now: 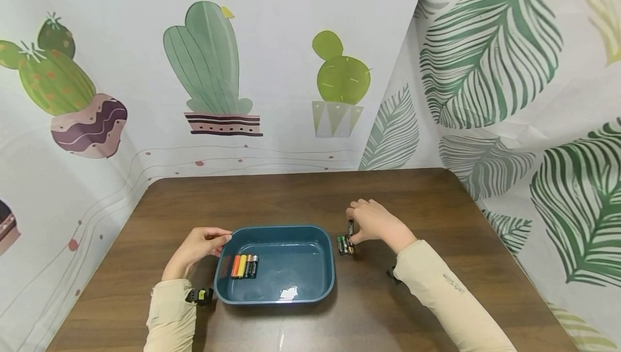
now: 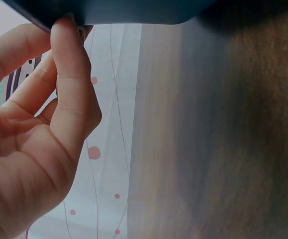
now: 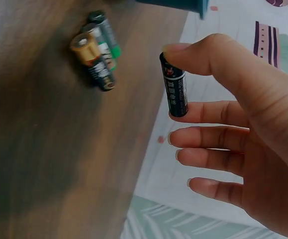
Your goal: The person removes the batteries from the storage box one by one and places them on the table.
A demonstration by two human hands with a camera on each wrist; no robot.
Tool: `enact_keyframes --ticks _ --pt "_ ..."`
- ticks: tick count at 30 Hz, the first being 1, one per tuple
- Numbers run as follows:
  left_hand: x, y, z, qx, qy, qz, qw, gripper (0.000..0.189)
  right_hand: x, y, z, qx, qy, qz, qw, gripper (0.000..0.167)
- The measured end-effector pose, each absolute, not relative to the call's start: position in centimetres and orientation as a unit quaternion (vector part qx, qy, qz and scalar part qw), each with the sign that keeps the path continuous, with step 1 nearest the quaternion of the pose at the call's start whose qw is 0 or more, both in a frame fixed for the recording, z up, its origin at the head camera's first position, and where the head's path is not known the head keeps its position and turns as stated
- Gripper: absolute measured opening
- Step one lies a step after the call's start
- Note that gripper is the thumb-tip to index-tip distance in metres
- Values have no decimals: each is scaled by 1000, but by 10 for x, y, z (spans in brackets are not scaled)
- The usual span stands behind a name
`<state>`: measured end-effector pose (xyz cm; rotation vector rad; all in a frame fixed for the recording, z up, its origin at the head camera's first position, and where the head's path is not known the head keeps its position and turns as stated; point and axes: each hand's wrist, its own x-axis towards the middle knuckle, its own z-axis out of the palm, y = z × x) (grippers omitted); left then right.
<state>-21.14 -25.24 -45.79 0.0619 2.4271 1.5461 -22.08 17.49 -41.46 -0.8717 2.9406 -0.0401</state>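
My left hand [image 1: 194, 249] pinches the upper left rim of a dark teal plastic tray [image 1: 296, 266], thumb on one side and fingers on the other. Inside the tray, several batteries stand in a row at the left: an orange one [image 1: 235, 267], a yellow one [image 1: 241, 267] and dark ones [image 1: 252, 267] beside them. To the right of the tray, my right hand [image 1: 375, 222] holds a black battery [image 3: 175, 87] end to end between thumb and index finger. Its other fingers are extended below. Close by on the table lie three batteries, one black with a gold end [image 3: 93, 62], the others with green ends.
The brown wooden table [image 1: 398, 195] carries the tray near its middle. Behind it hangs a white cloth [image 1: 286, 71] printed with cacti, and leaf-printed cloth [image 1: 529, 142] hangs at the right. A black wrist strap [image 1: 200, 296] sits on the left sleeve.
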Motion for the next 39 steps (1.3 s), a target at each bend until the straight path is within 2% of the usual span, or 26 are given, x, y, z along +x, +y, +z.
enact_keyframes --ticks 7,19,39 --pt "-212 -252 -456 20 836 531 133 29 -221 184 -429 -271 960 -22 68 47" --pt "-215 -252 -457 20 839 528 132 29 -221 188 -445 -277 956 -38 85 46" --pt "-212 -253 -460 14 841 525 131 30 -218 186 -451 -266 955 -49 119 54"
